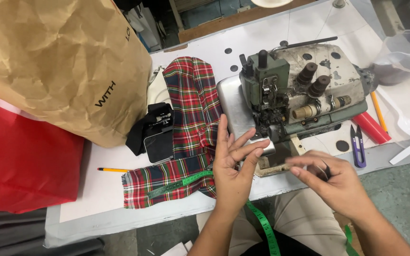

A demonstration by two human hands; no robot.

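Both hands (233, 166) (330, 182) near table edge (119, 220).

Your hands meet at the front of the overlock sewing machine (300, 90).

Your left hand (233, 161) rests open, palm up, on the red tartan fabric (191, 109), fingers against the machine's metal plate. Your right hand (330, 178) pinches a small dark tool beside it. A green measuring tape (262, 225) trails across the cloth toward your lap.

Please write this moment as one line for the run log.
left hand: open, on plaid fabric | right hand: pinching small dark item | overlock machine: behind
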